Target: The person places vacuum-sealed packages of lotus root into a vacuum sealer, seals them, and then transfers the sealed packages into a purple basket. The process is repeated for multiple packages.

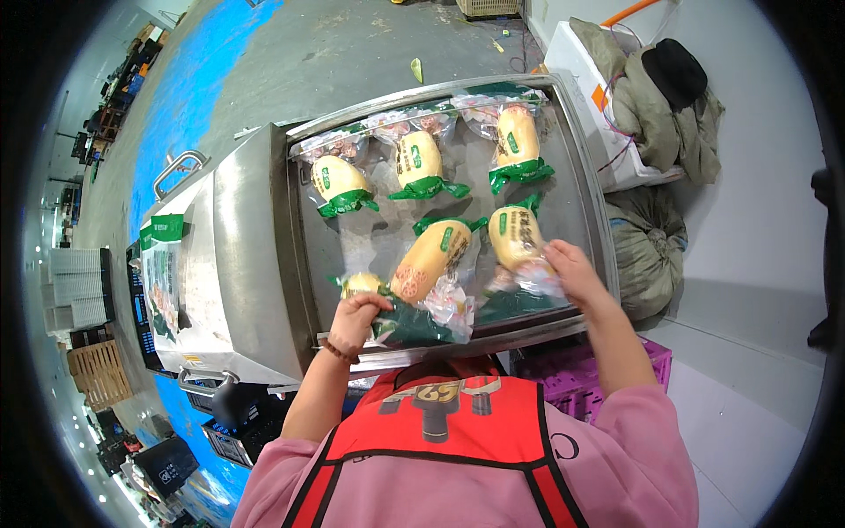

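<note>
Person wears pink top (422,500) with loose sleeves (635,422), lower frame | black-edged red apron (506,440), dark bottle-like print (436,421), lower centre | two black-bordered red straps (314,498) | brown bead bracelet (338,352), left of centre

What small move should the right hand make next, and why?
Probably smooth the near end of the front right bag flat toward the near edge of the metal bed. The right hand is at that end, which looks creased and partly blurred, whereas the far-row bags have their clear ends spread toward the far edge.
</note>
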A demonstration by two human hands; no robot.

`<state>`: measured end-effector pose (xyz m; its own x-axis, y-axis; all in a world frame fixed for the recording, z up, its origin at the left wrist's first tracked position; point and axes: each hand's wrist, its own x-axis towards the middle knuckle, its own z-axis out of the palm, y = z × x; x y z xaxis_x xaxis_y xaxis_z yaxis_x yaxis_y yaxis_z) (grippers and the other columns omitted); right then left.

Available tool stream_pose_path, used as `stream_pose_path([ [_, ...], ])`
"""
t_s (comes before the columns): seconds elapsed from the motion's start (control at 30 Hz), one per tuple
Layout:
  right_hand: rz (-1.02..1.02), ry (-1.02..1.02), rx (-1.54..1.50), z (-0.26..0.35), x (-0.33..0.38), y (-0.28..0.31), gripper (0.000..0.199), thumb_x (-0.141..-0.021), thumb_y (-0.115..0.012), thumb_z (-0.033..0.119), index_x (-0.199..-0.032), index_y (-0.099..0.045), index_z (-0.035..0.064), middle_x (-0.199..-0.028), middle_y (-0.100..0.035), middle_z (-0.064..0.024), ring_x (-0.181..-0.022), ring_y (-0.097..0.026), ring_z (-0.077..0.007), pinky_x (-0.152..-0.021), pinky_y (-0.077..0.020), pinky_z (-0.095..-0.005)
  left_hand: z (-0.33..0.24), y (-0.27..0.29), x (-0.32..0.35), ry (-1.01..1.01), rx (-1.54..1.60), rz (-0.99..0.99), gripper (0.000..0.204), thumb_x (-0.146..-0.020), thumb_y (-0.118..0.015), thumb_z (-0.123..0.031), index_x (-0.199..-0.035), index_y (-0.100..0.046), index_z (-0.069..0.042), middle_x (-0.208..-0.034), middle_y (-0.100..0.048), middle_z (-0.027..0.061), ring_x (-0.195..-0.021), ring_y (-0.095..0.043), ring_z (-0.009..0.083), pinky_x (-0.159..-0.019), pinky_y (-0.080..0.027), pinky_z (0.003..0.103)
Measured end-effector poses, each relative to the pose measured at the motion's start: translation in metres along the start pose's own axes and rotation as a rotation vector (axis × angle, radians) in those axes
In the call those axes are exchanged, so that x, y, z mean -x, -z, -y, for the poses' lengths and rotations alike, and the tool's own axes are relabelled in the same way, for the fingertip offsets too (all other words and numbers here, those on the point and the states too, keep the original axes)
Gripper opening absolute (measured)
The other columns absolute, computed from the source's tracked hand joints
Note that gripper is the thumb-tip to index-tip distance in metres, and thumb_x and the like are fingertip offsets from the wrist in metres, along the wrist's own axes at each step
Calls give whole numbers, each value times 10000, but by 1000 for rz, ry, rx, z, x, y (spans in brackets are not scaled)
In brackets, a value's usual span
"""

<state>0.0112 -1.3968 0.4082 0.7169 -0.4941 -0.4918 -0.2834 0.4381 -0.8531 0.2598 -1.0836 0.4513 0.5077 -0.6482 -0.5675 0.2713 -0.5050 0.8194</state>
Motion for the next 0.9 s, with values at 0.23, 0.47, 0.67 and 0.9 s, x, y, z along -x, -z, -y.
stream_pose_path([
  [0.23, -95, -91, -661, 25, -44, -136, 166, -969, -497, 207, -1022, -559, 62, -898, -641, -56, -757, -623, -132, -668, -521, -280, 7, -10, 14, 171, 90, 26, 345, -910, -456, -248, -931, -690, 5, -827, -637, 39, -710, -532, 98, -661, -434, 228],
  [0.47, 103, -158, -425, -15, 20, -225, 178, -985, -467, 232, -956, -537, 71, -725, -576, -18, -527, -482, -65, -469, -398, -198, 37, -20, -8, 202, 558, 121, 677, -903, -401, -642, -1146, -572, -33, -799, -621, 65, -721, -570, 164, -677, -458, 313],
  [0.67, 646, -341, 7, -10, 8, -206, 229, -967, -506, 240, -877, -567, 38, -678, -583, -30, -545, -547, -95, -506, -459, -236, 22, -34, -21, 175, 764, -170, 362, -912, -594, -192, -1190, -538, 33, -1055, -634, 101, -893, -621, 194, -771, -501, 322],
  [0.9, -494, 463, 455, 79, -193, -34, 219, -857, -623, 150, -1007, -624, -9, -939, -679, -110, -831, -635, -187, -765, -497, -321, 25, -16, -11, 76, 634, -161, 331, -919, -567, -132, -1206, -534, 31, -1118, -615, 67, -1000, -575, 146, -855, -462, 292],
])
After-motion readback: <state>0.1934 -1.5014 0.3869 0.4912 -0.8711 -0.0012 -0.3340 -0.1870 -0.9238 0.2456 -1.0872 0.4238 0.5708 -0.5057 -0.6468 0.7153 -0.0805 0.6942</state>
